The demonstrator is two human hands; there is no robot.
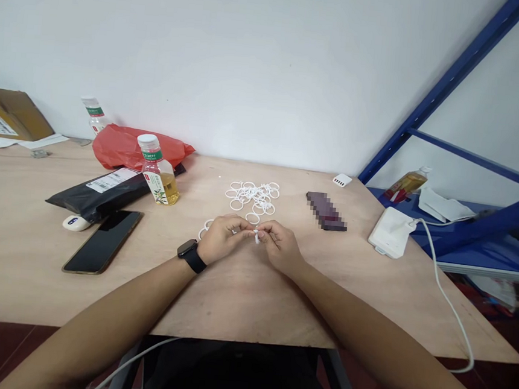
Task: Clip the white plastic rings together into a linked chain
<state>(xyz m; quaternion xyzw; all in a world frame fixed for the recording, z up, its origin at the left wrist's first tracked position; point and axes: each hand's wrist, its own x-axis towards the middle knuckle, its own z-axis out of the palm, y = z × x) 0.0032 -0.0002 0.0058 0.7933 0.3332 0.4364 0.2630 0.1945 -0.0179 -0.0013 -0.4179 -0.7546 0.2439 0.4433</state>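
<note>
Both my hands meet over the near middle of the table, fingertips pinched together. My left hand (223,238) and my right hand (280,246) grip a small white plastic ring (252,218) between them. Its loop stands out above the fingers, and a short white tab points down from the pinch. The part inside the fingertips is hidden. Just beyond the hands lies a loose pile of similar white rings (254,194). A few more white rings (205,227) are beside my left hand, partly covered by it.
On the left are a drink bottle (161,180), red plastic bag (122,146), black parcel (91,197), phone (103,241) and cardboard box (16,114). To the right lie a pixelated dark object (326,211), a white charger (390,231) with its cable, and a blue metal frame (430,112).
</note>
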